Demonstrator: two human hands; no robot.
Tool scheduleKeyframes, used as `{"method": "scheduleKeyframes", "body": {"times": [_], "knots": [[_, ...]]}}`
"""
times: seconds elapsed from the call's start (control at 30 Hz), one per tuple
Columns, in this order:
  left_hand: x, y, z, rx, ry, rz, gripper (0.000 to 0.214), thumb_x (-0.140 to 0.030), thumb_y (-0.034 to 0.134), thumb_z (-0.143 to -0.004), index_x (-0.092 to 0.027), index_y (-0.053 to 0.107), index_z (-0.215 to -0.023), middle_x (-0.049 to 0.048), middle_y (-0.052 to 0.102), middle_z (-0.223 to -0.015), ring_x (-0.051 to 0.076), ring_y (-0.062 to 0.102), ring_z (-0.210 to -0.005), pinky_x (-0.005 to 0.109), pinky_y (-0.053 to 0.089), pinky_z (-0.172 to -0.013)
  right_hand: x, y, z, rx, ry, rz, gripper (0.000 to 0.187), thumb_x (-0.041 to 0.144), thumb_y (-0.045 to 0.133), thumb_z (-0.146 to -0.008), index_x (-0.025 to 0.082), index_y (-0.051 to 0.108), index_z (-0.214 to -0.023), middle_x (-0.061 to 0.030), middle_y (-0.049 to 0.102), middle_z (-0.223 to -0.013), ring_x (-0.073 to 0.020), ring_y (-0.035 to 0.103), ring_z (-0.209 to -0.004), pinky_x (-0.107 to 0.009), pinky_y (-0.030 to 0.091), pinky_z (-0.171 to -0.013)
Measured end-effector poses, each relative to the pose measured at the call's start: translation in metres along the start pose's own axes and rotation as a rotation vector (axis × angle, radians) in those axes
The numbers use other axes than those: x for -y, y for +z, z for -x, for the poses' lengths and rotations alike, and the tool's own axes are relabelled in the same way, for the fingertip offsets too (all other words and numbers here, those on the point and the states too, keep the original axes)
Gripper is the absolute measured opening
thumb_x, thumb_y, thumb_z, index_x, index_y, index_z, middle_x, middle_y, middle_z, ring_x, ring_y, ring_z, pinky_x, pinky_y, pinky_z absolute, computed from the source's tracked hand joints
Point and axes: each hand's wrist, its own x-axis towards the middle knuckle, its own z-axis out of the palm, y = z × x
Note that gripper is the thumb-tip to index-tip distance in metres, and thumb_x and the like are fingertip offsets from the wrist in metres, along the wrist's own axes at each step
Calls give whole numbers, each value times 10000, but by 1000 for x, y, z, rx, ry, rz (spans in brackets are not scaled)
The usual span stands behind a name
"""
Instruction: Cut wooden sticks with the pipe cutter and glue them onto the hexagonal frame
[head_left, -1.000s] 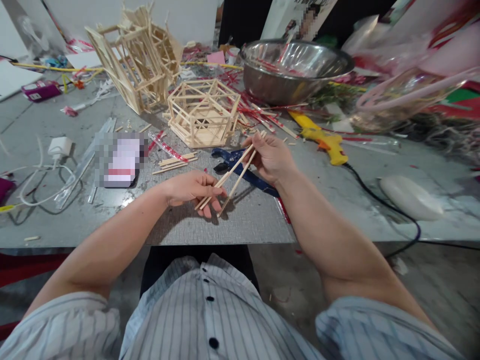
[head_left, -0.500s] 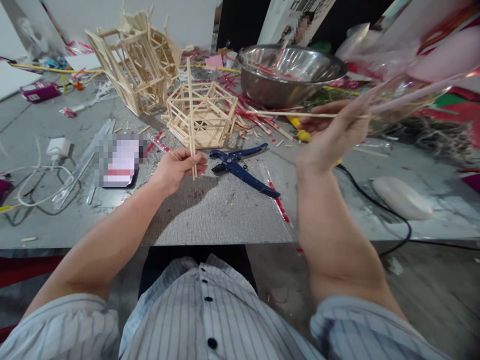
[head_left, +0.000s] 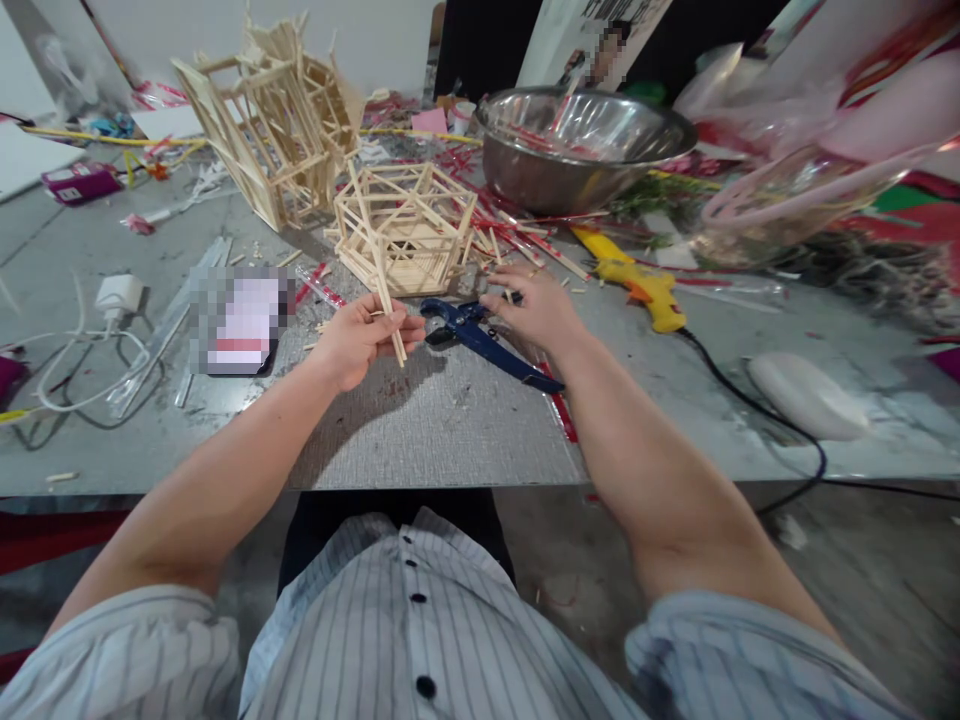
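My left hand (head_left: 369,342) pinches a pair of thin wooden sticks (head_left: 381,272) between thumb and fingers. They slant up and to the left, in front of a small hexagonal stick frame (head_left: 420,265). My right hand (head_left: 534,305) is over the upper handle of the blue hand cutter (head_left: 491,350), palm down, thumb and fingers apart. I cannot tell how firmly it touches that handle. The cutter lies on the grey table between my hands, its jaws close to my left fingertips. Behind the left hand stands a taller stick structure (head_left: 277,130), tilted.
A steel bowl (head_left: 517,165) sits at the back. To the right lie a yellow glue gun (head_left: 637,280) with a black cord and a white computer mouse (head_left: 802,395). A phone (head_left: 244,325) and a white charger (head_left: 118,297) are on the left. Red wrappers and stick scraps are scattered around.
My right hand has come down and left from the far right to the cutter; the stick it held is no longer in it. The sticks in my left hand have tilted leftward.
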Motion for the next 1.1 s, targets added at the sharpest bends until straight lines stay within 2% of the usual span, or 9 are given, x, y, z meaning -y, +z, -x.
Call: {"method": "scheduleKeyframes", "body": {"times": [0.1,0.23,0.33,0.43,0.63,0.8,0.93,1.0,1.1], "knots": [[3,2,0,-10,28,61,93,-139,602,-833,-144,512,-805,36,705,-783,131,693,-709,314,555,-761,36,1,5,-57,-128,89,426,580,614,-763,290,664,-1071,-96,662,-1140,-328,513,-1203,-600,309,-1042],[5,6,2,17,61,103,89,-154,601,-835,-149,513,-827,28,708,-795,134,699,-740,302,552,-760,80,13,16,89,-295,168,750,715,579,-703,266,518,-1301,-112,579,-1288,-347,441,-1279,-594,208,-1100],[7,9,4,44,74,107,102,-176,621,-823,-153,524,-843,18,705,-792,133,699,-750,303,550,-773,94,22,22,179,-353,219,879,781,481,-713,239,400,-1400,-127,515,-1361,-354,385,-1323,-601,153,-1115],[8,12,6,70,78,115,98,-182,625,-820,-155,535,-850,19,704,-797,139,701,-759,308,550,-772,96,24,24,193,-373,230,888,782,420,-746,223,346,-1433,-139,495,-1378,-351,369,-1333,-602,129,-1120],[8,15,8,57,54,94,123,-200,646,-809,-155,540,-855,22,702,-807,150,701,-796,328,549,-792,96,20,23,206,-348,236,810,748,439,-768,254,381,-1408,-120,514,-1365,-340,391,-1319,-588,118,-1131],[8,16,7,66,26,61,129,-206,654,-804,-156,543,-847,8,686,-748,144,695,-759,306,553,-756,97,22,23,231,-327,200,853,792,433,-727,250,421,-1386,-120,519,-1361,-336,398,-1314,-575,138,-1128],[9,15,8,113,11,-9,111,-201,648,-803,-151,550,-817,14,683,-732,145,690,-735,280,551,-704,97,21,22,241,-324,51,914,852,430,-658,236,490,-1330,-123,537,-1333,-336,417,-1295,-553,209,-1108],[9,14,9,182,-10,-66,124,-194,659,-787,-146,546,-768,17,685,-730,133,682,-688,263,548,-671,97,20,22,203,-252,-91,840,832,424,-690,246,536,-1281,-113,579,-1265,-305,470,-1241,-513,301,-1069],[10,15,11,313,-96,-149,161,-201,698,-746,-137,551,-724,21,685,-710,125,676,-655,251,547,-658,97,20,22,125,-18,-370,591,704,493,-774,254,627,-1133,-72,658,-1023,-225,595,-1007,-416,452,-918]]}}
